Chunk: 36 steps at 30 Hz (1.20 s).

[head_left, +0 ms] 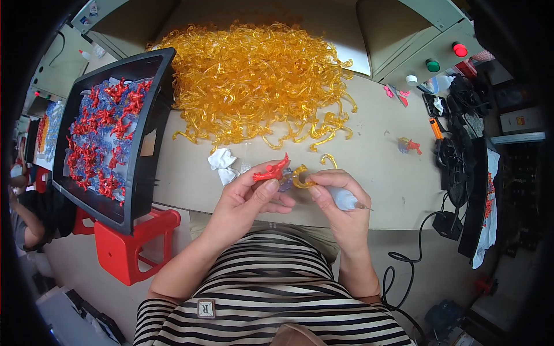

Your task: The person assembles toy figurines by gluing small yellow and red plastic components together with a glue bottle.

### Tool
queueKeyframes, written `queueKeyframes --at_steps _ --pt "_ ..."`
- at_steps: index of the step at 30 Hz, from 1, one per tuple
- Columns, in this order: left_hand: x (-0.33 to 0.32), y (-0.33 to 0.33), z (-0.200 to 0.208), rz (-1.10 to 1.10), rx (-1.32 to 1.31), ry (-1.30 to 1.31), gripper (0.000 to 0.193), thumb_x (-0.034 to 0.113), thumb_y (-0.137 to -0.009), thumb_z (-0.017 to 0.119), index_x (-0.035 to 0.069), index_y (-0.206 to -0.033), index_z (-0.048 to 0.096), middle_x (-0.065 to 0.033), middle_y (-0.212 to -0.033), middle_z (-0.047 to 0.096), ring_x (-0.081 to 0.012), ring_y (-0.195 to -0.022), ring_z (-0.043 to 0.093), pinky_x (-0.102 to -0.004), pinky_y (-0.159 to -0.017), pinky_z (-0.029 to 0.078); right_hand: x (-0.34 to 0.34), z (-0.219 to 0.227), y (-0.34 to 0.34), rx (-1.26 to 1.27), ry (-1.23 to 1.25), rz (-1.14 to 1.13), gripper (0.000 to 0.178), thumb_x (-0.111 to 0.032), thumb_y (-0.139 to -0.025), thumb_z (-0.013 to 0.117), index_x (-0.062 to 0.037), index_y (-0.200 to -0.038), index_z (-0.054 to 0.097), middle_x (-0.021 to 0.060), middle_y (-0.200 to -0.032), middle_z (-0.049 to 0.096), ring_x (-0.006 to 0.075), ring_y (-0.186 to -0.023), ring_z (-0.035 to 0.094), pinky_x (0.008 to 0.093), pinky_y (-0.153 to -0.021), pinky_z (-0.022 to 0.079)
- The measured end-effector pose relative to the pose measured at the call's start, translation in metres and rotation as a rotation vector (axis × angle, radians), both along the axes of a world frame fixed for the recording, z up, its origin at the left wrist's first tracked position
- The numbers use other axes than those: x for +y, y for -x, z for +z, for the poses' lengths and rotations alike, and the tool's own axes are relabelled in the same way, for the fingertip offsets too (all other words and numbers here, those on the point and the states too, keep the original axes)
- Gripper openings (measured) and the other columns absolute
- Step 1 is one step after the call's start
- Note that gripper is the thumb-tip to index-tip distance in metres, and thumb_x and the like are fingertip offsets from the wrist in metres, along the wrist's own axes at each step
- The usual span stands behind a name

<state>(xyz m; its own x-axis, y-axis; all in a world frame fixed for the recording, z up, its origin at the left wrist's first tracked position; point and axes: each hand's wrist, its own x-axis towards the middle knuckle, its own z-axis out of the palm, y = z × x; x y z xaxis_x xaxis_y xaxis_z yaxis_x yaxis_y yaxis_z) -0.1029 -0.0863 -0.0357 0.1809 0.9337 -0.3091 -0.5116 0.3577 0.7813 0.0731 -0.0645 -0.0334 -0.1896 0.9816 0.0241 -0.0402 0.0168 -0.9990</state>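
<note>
My left hand (239,202) is closed on a small red plastic figure (271,170), pinched between thumb and fingers. A translucent bluish-purple piece (286,183) shows just below the figure, partly hidden by the fingers. Between its thumb and forefinger, my right hand (346,222) grips a curved, clear yellow plastic piece (299,176), close beside the bluish part. Tucked in the same hand is a small whitish squeeze bottle (344,199) with a thin needle tip pointing right. One loose yellow piece (329,160) lies on the table just beyond the right hand.
A big heap of curved yellow pieces (259,86) covers the table's far middle. At left, a black tray (151,115) of red-and-blue figures stands above a red stool (118,254). Crumpled white tissue (223,164), another figure (411,146), scissors (397,95) and black cables (412,262) lie around.
</note>
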Motion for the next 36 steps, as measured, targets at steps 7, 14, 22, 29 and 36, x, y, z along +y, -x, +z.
queueKeyframes --at_steps 7,14,22,29,36 --pt "0.0 0.002 0.0 -0.071 0.125 -0.054 0.029 0.017 -0.092 0.045 -0.002 -0.114 0.05 -0.0067 -0.099 0.054 -0.0134 -0.081 0.057 -0.0287 -0.075 0.052 0.002 -0.001 0.001 -0.137 -0.075 -0.032 0.014 0.005 -0.078 0.06 0.0018 -0.091 0.059 0.0081 -0.088 0.061 0.0123 -0.082 0.057 0.0236 -0.074 0.045" --pt "0.0 0.0 0.003 -0.087 0.238 -0.061 0.028 0.019 -0.092 0.045 -0.003 -0.108 0.054 -0.0049 -0.092 0.055 -0.0095 -0.076 0.056 -0.0247 -0.071 0.051 0.006 -0.002 0.002 -0.238 -0.227 0.02 0.014 0.006 -0.075 0.063 0.0013 -0.089 0.061 0.0096 -0.087 0.061 0.0138 -0.08 0.057 0.0241 -0.072 0.045" --pt "0.0 0.0 -0.001 -0.08 0.241 -0.122 0.029 0.018 -0.093 0.045 -0.002 -0.112 0.053 -0.0031 -0.088 0.053 -0.0082 -0.073 0.054 -0.0243 -0.07 0.051 0.008 -0.002 0.004 -0.282 -0.276 0.033 0.019 0.004 -0.072 0.066 -0.0029 -0.089 0.064 0.0073 -0.083 0.063 0.0169 -0.074 0.059 0.0253 -0.066 0.045" --pt "0.004 0.003 0.005 -0.105 0.209 -0.069 0.03 0.019 -0.093 0.045 0.0 -0.114 0.053 -0.0015 -0.083 0.055 -0.0078 -0.07 0.054 -0.0239 -0.068 0.05 0.004 -0.003 0.008 -0.218 -0.207 0.026 0.019 0.005 -0.072 0.066 -0.0032 -0.089 0.064 0.0073 -0.081 0.062 0.0162 -0.074 0.058 0.0256 -0.066 0.046" --pt "0.0 -0.001 -0.002 -0.104 0.239 -0.076 0.031 0.018 -0.093 0.045 -0.001 -0.116 0.052 -0.0021 -0.085 0.056 -0.0074 -0.07 0.054 -0.0222 -0.068 0.049 0.004 0.0 0.004 -0.354 -0.2 0.046 0.015 0.004 -0.075 0.064 -0.0015 -0.089 0.062 0.0072 -0.083 0.062 0.0137 -0.075 0.058 0.0243 -0.067 0.045"
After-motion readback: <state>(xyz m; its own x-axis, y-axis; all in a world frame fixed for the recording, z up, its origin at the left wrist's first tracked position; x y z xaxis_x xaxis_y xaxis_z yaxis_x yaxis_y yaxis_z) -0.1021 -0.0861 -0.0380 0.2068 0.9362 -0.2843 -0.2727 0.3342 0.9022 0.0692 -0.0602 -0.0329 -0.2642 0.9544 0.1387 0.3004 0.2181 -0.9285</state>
